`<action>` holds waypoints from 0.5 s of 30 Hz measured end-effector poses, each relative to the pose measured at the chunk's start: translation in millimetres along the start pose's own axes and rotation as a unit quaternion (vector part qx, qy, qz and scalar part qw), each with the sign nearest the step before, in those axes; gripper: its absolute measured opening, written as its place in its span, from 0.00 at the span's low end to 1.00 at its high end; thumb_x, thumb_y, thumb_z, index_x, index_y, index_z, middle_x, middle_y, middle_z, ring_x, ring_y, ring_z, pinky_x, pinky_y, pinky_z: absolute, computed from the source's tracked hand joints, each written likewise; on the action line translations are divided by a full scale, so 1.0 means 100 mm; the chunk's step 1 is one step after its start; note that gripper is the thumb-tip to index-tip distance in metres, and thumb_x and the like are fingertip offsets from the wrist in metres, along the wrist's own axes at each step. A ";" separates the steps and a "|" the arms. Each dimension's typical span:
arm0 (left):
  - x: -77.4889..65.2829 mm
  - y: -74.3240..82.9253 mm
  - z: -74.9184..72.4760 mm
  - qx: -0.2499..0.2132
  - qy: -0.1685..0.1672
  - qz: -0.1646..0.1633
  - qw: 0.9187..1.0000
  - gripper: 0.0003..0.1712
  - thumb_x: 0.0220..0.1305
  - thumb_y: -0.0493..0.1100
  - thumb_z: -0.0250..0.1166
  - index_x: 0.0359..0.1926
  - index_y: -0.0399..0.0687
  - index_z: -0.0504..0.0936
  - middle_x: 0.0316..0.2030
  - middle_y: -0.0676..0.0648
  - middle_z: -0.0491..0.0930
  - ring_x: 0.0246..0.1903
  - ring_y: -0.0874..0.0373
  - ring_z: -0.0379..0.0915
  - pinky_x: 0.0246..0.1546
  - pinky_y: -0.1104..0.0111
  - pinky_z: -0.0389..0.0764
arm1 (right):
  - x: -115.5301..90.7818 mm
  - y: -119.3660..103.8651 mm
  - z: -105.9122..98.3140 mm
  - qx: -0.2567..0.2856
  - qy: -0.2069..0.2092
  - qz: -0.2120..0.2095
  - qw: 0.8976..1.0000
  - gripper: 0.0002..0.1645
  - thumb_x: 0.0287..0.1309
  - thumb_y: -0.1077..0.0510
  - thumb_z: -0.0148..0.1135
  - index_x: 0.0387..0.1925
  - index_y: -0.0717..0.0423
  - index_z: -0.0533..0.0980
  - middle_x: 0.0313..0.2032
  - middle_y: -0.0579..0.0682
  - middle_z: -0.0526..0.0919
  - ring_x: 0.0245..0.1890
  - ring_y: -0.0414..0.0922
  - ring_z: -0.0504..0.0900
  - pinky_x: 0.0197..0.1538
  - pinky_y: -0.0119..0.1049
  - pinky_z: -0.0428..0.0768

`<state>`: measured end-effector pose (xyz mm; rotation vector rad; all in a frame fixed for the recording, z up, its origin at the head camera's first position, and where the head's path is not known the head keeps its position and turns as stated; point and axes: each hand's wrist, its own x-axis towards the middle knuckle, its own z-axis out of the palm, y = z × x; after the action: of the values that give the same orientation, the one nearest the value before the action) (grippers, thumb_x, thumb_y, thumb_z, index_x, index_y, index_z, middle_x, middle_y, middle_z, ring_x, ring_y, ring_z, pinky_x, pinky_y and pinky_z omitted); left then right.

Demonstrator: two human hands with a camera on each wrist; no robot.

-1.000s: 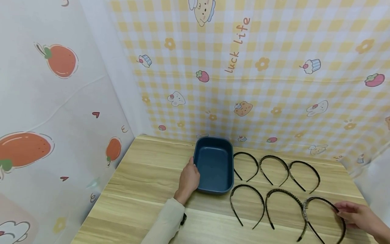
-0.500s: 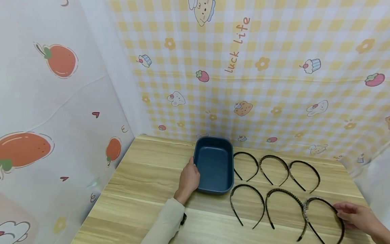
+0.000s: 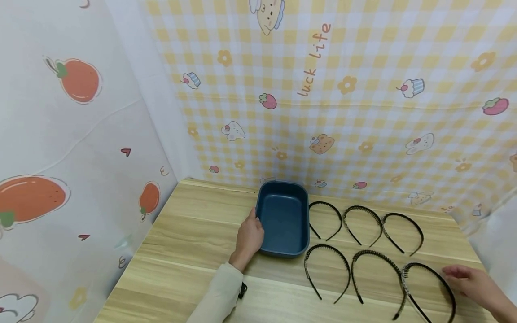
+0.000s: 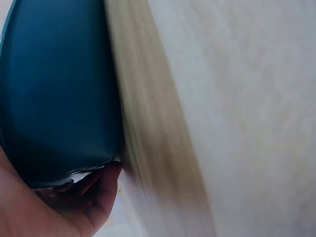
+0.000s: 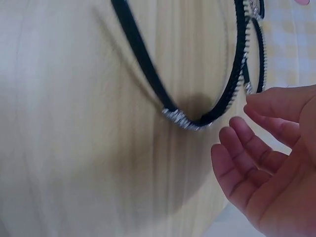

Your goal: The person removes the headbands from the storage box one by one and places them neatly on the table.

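Observation:
A dark blue rectangular plastic bin with nothing inside stands on the table near the back. My left hand grips its left side; the left wrist view shows my fingers curled against the bin's wall. At the front right lies a black toothed headband with a sparkly silver section. Just to its right is my right hand, fingers loosely bent and slightly parted. In the right wrist view those fingers stand apart from the headband and hold nothing.
Several more black headbands lie in two rows right of the bin, among them a front middle one and a back right one. A checked cloth hangs behind the wooden table; a fruit-print cloth hangs at left.
My right fingers have come off the front-right headband, which has shifted very slightly left and down. My left hand and the bin stay in place.

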<state>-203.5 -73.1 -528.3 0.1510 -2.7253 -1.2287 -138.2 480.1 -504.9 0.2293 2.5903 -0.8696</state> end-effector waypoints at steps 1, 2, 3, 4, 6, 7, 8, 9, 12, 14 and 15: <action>0.00 0.00 -0.01 -0.001 0.001 -0.001 1.000 0.25 0.67 0.40 0.44 0.63 0.37 0.61 0.44 0.36 0.77 0.21 0.55 0.74 0.23 0.63 0.74 | 0.00 -0.03 0.00 -0.014 0.008 -0.006 1.000 0.35 0.56 0.46 0.56 0.50 0.76 0.68 0.42 0.66 0.78 0.32 0.38 0.78 0.32 0.36 0.77; 0.00 -0.01 -0.01 -0.003 0.001 -0.002 1.000 0.25 0.67 0.40 0.45 0.63 0.38 0.61 0.46 0.36 0.77 0.26 0.52 0.76 0.26 0.61 0.76 | -0.01 -0.07 0.01 -0.029 0.018 -0.015 0.999 0.35 0.57 0.45 0.56 0.49 0.75 0.69 0.42 0.67 0.77 0.33 0.43 0.79 0.30 0.36 0.77; 0.00 -0.01 -0.02 -0.004 0.002 -0.003 1.000 0.25 0.67 0.41 0.45 0.63 0.38 0.62 0.48 0.36 0.76 0.32 0.50 0.77 0.32 0.59 0.76 | -0.01 -0.10 0.01 -0.046 0.031 -0.026 0.998 0.33 0.58 0.46 0.55 0.48 0.75 0.70 0.42 0.67 0.77 0.34 0.46 0.79 0.29 0.35 0.77; -0.01 -0.02 -0.02 -0.007 0.003 -0.003 1.000 0.25 0.67 0.41 0.46 0.63 0.38 0.62 0.50 0.37 0.75 0.38 0.48 0.77 0.36 0.57 0.76 | -0.02 -0.14 0.02 -0.061 0.043 -0.040 0.996 0.31 0.59 0.47 0.54 0.47 0.74 0.71 0.41 0.67 0.77 0.34 0.50 0.79 0.29 0.35 0.77; -0.01 -0.02 -0.04 -0.012 0.003 -0.003 1.000 0.26 0.66 0.43 0.47 0.63 0.39 0.63 0.54 0.38 0.71 0.48 0.46 0.72 0.45 0.55 0.73 | -0.02 -0.20 0.04 -0.095 0.072 -0.069 0.991 0.26 0.60 0.49 0.53 0.45 0.72 0.73 0.40 0.67 0.78 0.32 0.49 0.80 0.28 0.33 0.76; -0.01 -0.02 -0.05 -0.016 0.003 -0.003 1.000 0.26 0.66 0.43 0.48 0.63 0.39 0.63 0.55 0.38 0.71 0.50 0.46 0.70 0.47 0.54 0.72 | -0.02 -0.24 0.05 -0.103 0.081 -0.080 0.988 0.25 0.61 0.50 0.52 0.45 0.71 0.73 0.40 0.66 0.78 0.32 0.49 0.80 0.28 0.33 0.76; -0.01 -0.01 -0.06 -0.022 0.003 -0.004 1.000 0.26 0.66 0.44 0.49 0.63 0.39 0.63 0.56 0.38 0.70 0.52 0.45 0.69 0.48 0.54 0.71 | -0.02 -0.28 0.07 -0.115 0.094 -0.094 0.984 0.24 0.61 0.51 0.53 0.44 0.70 0.74 0.39 0.66 0.79 0.31 0.48 0.80 0.28 0.34 0.76; -0.01 -0.01 -0.07 -0.026 0.004 -0.005 1.000 0.27 0.66 0.46 0.49 0.63 0.39 0.63 0.56 0.38 0.69 0.53 0.45 0.68 0.49 0.53 0.70 | -0.02 -0.32 0.08 -0.124 0.101 -0.103 0.982 0.23 0.61 0.52 0.52 0.44 0.70 0.74 0.39 0.66 0.79 0.31 0.49 0.80 0.29 0.37 0.76; -0.01 0.00 -0.10 -0.028 0.006 -0.006 1.000 0.28 0.66 0.49 0.49 0.62 0.40 0.64 0.55 0.39 0.70 0.52 0.45 0.69 0.48 0.53 0.70 | -0.03 -0.46 0.10 -0.131 0.101 -0.121 0.979 0.24 0.62 0.51 0.50 0.48 0.69 0.72 0.41 0.69 0.77 0.36 0.56 0.79 0.33 0.47 0.75; -0.01 0.01 -0.12 -0.027 0.010 -0.002 1.000 0.29 0.65 0.51 0.49 0.62 0.40 0.64 0.55 0.39 0.71 0.53 0.45 0.68 0.49 0.52 0.69 | -0.02 -0.56 0.12 -0.142 0.112 -0.135 0.974 0.27 0.62 0.49 0.50 0.50 0.70 0.70 0.42 0.72 0.76 0.38 0.63 0.76 0.34 0.53 0.72; -0.01 0.02 -0.14 -0.022 0.012 0.004 1.000 0.29 0.65 0.51 0.49 0.62 0.41 0.64 0.55 0.40 0.71 0.53 0.45 0.68 0.50 0.52 0.68 | -0.02 -0.60 0.13 -0.142 0.112 -0.139 0.974 0.29 0.62 0.48 0.50 0.51 0.71 0.68 0.43 0.73 0.74 0.40 0.66 0.74 0.34 0.55 0.72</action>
<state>-200.6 -82.0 -517.8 0.1470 -2.6745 -1.2743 -148.6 424.0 -481.0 -0.1287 2.9687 -0.5751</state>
